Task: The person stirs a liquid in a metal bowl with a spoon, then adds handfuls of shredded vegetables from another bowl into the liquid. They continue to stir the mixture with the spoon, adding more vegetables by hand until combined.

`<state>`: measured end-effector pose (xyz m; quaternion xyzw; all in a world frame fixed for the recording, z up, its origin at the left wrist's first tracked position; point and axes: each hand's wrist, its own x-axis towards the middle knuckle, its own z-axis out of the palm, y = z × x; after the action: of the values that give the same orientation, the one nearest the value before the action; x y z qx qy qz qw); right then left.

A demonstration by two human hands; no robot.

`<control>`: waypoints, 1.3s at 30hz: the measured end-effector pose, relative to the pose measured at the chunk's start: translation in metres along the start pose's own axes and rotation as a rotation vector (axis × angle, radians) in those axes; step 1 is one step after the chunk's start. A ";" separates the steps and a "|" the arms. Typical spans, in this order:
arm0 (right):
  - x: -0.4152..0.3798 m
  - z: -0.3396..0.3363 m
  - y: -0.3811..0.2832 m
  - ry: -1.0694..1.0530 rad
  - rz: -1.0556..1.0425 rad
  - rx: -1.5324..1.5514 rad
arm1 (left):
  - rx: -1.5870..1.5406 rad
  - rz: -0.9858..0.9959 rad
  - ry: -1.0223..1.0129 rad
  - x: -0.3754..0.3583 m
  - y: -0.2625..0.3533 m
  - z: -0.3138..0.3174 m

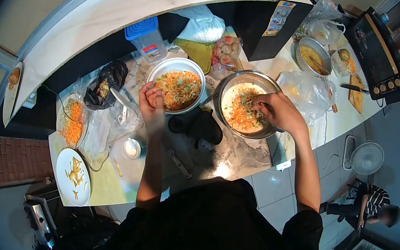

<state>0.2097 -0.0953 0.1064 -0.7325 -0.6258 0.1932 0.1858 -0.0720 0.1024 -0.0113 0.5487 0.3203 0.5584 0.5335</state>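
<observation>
My right hand (277, 110) reaches over the steel bowl (223, 112), its fingers pinched on shredded vegetables at the right side of the heap. Inside that bowl, orange and green vegetable shreds (243, 108) lie on a pale, creamy batter (235, 90). To the left stands a white bowl (154, 71) filled with a mix of orange, green and pale shreds (179, 90). At its left rim is my left hand (150, 101), fingers loosely bent and apart, with nothing seen in them. A black cloth (197, 125) lies just below both bowls.
Left: a plate with pale strips (61, 172), a bag of shredded carrot (73, 125), a black bag (115, 74) and a glass jar (132, 149). Right: a steel colander (301, 61), a knife (352, 87) on a board and a toaster oven (381, 56). Someone (375, 206) sits beyond.
</observation>
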 end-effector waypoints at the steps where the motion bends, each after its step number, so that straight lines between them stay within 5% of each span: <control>1: 0.001 0.001 -0.001 -0.044 -0.013 -0.026 | 0.020 0.019 -0.009 0.000 -0.001 -0.001; 9: 0.011 0.007 -0.014 -0.029 -0.039 0.017 | -0.004 0.032 -0.018 -0.001 -0.004 -0.003; 17: 0.020 0.013 -0.007 0.246 -0.190 0.105 | -0.009 0.044 -0.034 0.002 -0.005 -0.005; 26: 0.000 0.004 -0.011 0.324 -0.038 0.173 | -0.028 -0.059 0.007 -0.003 0.030 0.014; 30: -0.010 0.010 0.000 0.113 0.010 0.105 | -0.087 -0.009 -0.066 -0.010 0.044 0.028; 32: -0.013 0.008 0.001 0.375 -0.212 0.092 | -0.108 0.002 -0.087 -0.013 0.050 0.035; 35: -0.021 -0.006 -0.010 0.630 -0.121 0.181 | -0.093 -0.035 -0.144 -0.021 0.057 0.044; 39: -0.025 0.005 -0.007 0.393 0.078 0.412 | -0.125 -0.065 -0.289 -0.035 0.056 0.060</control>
<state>0.1982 -0.1192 0.1071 -0.7263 -0.4968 0.1776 0.4407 -0.0348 0.0432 0.0439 0.5785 0.2225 0.4748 0.6248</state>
